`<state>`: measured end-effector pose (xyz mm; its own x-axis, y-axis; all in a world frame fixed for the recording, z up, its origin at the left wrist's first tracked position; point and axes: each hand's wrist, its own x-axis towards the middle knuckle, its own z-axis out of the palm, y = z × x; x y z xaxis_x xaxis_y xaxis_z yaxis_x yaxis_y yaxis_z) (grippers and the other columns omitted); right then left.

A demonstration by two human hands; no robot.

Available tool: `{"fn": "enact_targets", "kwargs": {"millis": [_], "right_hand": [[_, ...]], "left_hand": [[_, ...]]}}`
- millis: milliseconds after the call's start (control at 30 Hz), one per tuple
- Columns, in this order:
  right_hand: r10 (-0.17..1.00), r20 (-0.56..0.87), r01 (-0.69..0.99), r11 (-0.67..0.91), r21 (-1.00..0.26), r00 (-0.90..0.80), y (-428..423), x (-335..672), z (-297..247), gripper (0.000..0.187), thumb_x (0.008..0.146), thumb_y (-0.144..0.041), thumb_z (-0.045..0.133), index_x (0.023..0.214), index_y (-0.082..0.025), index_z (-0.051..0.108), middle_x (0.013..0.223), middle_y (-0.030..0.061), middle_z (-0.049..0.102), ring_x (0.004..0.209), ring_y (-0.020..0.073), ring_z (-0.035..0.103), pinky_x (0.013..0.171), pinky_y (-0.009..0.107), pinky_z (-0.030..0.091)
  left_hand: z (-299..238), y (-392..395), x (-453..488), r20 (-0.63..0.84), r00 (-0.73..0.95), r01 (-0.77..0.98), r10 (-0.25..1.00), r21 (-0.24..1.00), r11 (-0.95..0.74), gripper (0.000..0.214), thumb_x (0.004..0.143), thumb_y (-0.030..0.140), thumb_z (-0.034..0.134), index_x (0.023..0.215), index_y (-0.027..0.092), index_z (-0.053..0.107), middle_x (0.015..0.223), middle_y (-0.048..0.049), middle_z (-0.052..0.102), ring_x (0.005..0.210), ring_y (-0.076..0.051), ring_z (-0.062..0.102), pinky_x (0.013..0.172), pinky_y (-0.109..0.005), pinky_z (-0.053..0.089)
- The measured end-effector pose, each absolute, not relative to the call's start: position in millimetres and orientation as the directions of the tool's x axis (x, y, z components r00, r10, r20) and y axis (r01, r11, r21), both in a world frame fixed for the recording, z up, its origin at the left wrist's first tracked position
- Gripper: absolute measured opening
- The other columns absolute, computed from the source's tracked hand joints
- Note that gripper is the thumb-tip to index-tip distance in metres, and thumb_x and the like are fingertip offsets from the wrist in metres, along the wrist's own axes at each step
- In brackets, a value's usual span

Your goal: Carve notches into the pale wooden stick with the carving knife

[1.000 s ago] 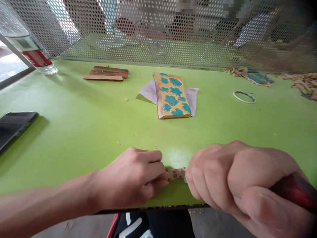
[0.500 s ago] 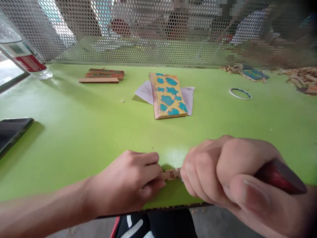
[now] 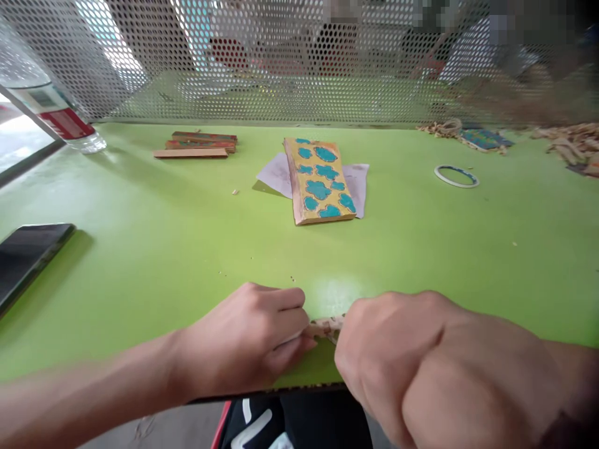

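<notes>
Near the front edge of the table, my left hand (image 3: 262, 340) is closed around one end of a small pale wooden strip (image 3: 326, 327) with notches and dark marks on it. Only a short length of the strip shows between my hands. My right hand (image 3: 416, 368) is a fist at the strip's other end, with the back of the hand turned up. Its fingers are wrapped round a carving tool whose dark red handle showed a moment ago; fist and wrist now hide nearly all of it, and its working end cannot be made out.
Ahead lies a yellow block with blue patches (image 3: 318, 187) on white paper (image 3: 276, 176). Wooden strips (image 3: 196, 146) and a water bottle (image 3: 70, 121) stand back left, a phone (image 3: 32, 259) at left. A tape ring (image 3: 456, 176) and wood shavings (image 3: 575, 143) are right. A perforated screen (image 3: 281, 81) closes the back.
My right hand has rolled over and downward, so its thumb and the dark red handle have gone from sight. The strip has tilted slightly; my left hand keeps its hold.
</notes>
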<state>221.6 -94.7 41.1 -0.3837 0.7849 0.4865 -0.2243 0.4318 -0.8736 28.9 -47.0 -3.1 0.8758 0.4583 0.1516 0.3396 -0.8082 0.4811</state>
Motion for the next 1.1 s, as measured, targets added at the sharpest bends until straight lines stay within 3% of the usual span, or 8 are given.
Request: {"fn": "enact_targets", "kwargs": {"millis": [167,300,467,600,733,867,967,1100], "right_hand": [[0.874,0.446,-0.269,0.39,-0.881,-0.193,-96,217,34,0.055,0.087,-0.062,0.068,0.06,-0.022,0.041,0.049,-0.0051,0.03,0.041,0.0092,0.031,0.04,0.027,0.027],[0.938,0.333,-0.29,0.293,-0.911,-0.099,-98,216,29,0.055,0.084,-0.059,0.073,0.061,-0.021,0.041,0.049,-0.0047,0.035,0.042,0.0083,0.032,0.04,0.024,0.028],[0.904,0.392,-0.294,0.334,-0.895,-0.167,-98,223,29,0.054,0.086,-0.059,0.07,0.061,-0.021,0.041,0.049,-0.0035,0.039,0.041,0.0088,0.035,0.04,0.025,0.031],[0.895,0.334,-0.299,0.245,-0.922,-0.296,-94,237,26,0.052,0.088,-0.056,0.07,0.062,-0.02,0.042,0.052,-0.003,0.044,0.044,0.0093,0.042,0.045,0.025,0.037],[0.907,0.205,-0.373,0.058,-0.926,-0.369,-85,246,29,0.049,0.085,-0.052,0.076,0.064,-0.02,0.045,0.057,-0.0024,0.048,0.051,0.0111,0.047,0.049,0.026,0.041],[0.952,0.069,-0.417,-0.064,-0.907,-0.297,-77,244,34,0.049,0.083,-0.051,0.078,0.064,-0.02,0.045,0.055,-0.0038,0.045,0.049,0.01,0.041,0.047,0.026,0.037],[0.96,0.095,-0.454,-0.037,-0.89,-0.264,-76,243,32,0.049,0.083,-0.052,0.077,0.066,-0.021,0.043,0.054,-0.0051,0.041,0.048,0.0094,0.038,0.046,0.026,0.036],[0.929,0.212,-0.424,0.067,-0.903,-0.304,-80,254,24,0.044,0.078,-0.051,0.083,0.071,-0.023,0.05,0.059,-0.0032,0.047,0.049,0.0118,0.045,0.047,0.028,0.044]], "left_hand": [[-3,-47,30,0.18,0.861,0.326,0.475,0.521,-0.789,0.031,0.099,0.015,0.048,0.072,0.015,0.063,0.072,0.0008,0.049,0.057,-0.012,0.039,0.053,-0.03,0.036],[-3,-48,29,0.198,0.853,0.332,0.483,0.51,-0.794,0.029,0.099,0.014,0.051,0.071,0.015,0.061,0.072,0.0007,0.051,0.057,-0.011,0.042,0.054,-0.028,0.037],[-5,-49,28,0.249,0.877,0.296,0.41,0.391,-0.872,0.032,0.102,0.014,0.043,0.076,0.016,0.062,0.073,-0.0006,0.051,0.056,-0.014,0.041,0.052,-0.031,0.037],[-4,-47,28,0.215,0.885,0.285,0.412,0.449,-0.847,0.03,0.102,0.015,0.044,0.079,0.015,0.064,0.074,-0.0007,0.051,0.056,-0.014,0.041,0.051,-0.033,0.037],[-2,-47,29,0.206,0.882,0.264,0.423,0.528,-0.808,0.024,0.101,0.011,0.048,0.086,0.013,0.067,0.075,-0.0007,0.051,0.057,-0.014,0.041,0.052,-0.033,0.038],[-2,-48,28,0.209,0.887,0.242,0.411,0.548,-0.801,0.022,0.1,0.007,0.048,0.088,0.013,0.066,0.078,-0.0018,0.055,0.061,-0.014,0.046,0.053,-0.033,0.039],[-3,-50,27,0.211,0.884,0.253,0.417,0.535,-0.806,0.021,0.1,0.008,0.048,0.089,0.014,0.065,0.079,-0.0023,0.057,0.063,-0.015,0.048,0.055,-0.034,0.04],[-6,-52,27,0.239,0.863,0.272,0.444,0.521,-0.809,0.022,0.101,0.009,0.049,0.086,0.014,0.065,0.076,-0.0014,0.056,0.061,-0.015,0.046,0.052,-0.034,0.037]]}}
